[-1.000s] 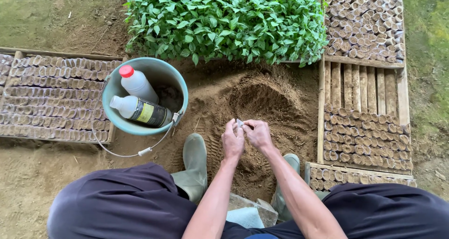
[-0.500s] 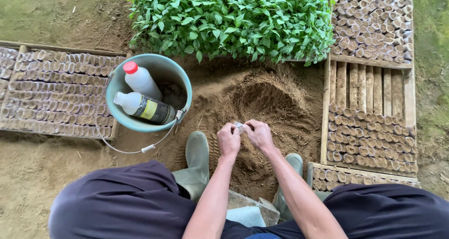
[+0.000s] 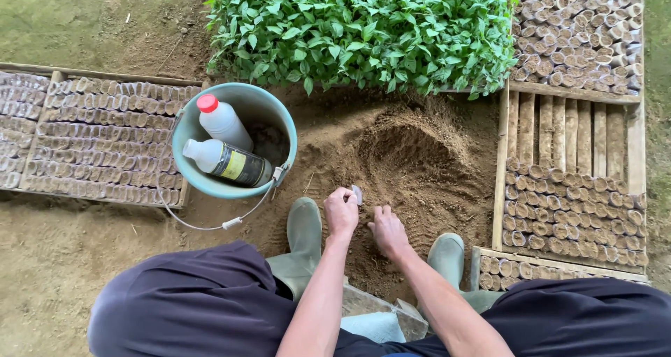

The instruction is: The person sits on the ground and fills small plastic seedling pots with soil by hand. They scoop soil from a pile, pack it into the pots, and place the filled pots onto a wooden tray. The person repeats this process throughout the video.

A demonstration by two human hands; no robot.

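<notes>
Pinched between the fingertips of my left hand (image 3: 341,214) is a small grey pot (image 3: 357,193), held just above the loose soil. I see my right hand (image 3: 388,231) just beside it, fingers curled downward and resting on the soil mound (image 3: 412,161), with nothing in its grasp that I can make out. Both hands work between my two green rubber boots (image 3: 305,238). To my left, close by the left hand, a teal bucket (image 3: 279,123) stands on the ground with two white plastic bottles (image 3: 224,123) lying inside. Beyond the mound sits a dense block of green seedlings (image 3: 363,28). A wooden tray (image 3: 573,130) to my right is partly filled with rows of small pots, and another tray of pots (image 3: 105,140) lies on the far left.
</notes>
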